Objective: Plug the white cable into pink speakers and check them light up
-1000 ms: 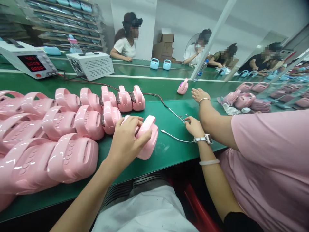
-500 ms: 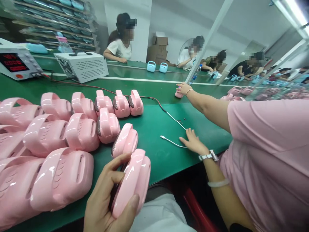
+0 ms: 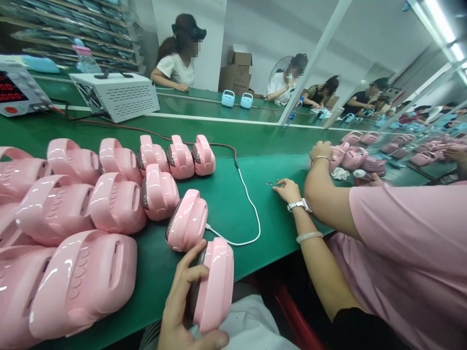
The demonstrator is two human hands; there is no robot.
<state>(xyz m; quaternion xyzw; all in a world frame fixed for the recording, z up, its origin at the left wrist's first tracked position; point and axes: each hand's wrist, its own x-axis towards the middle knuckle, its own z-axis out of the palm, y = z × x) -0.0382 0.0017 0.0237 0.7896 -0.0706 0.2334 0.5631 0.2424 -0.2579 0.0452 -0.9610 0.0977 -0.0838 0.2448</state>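
Observation:
My left hand [image 3: 186, 304], at the bottom centre, is closed around a pink plastic device [image 3: 215, 287] with a carry handle and a dark front panel. It is tilted above the table edge. Just behind it another pink device [image 3: 188, 221] stands on the green table, and the white plug of a cable [image 3: 251, 199] meets its side; whether it is fully inserted I cannot tell. My right hand [image 3: 290, 192], with a watch and a pale bangle, has its fingertips together at several tiny dark pieces [image 3: 270, 183]; what they pinch is too small to make out.
Rows of pink devices [image 3: 116, 201] fill the left side. Behind them stand a power supply [image 3: 18, 92] and a grey vented box [image 3: 116, 97]. A co-worker's pink sleeve [image 3: 394, 218] and arm reach in from the right. Other people work across the bench.
My right hand has left the cable and moved up to the dark pieces, its fingers closing. The plug is now at the standing device. The device in my left hand has shifted right and down.

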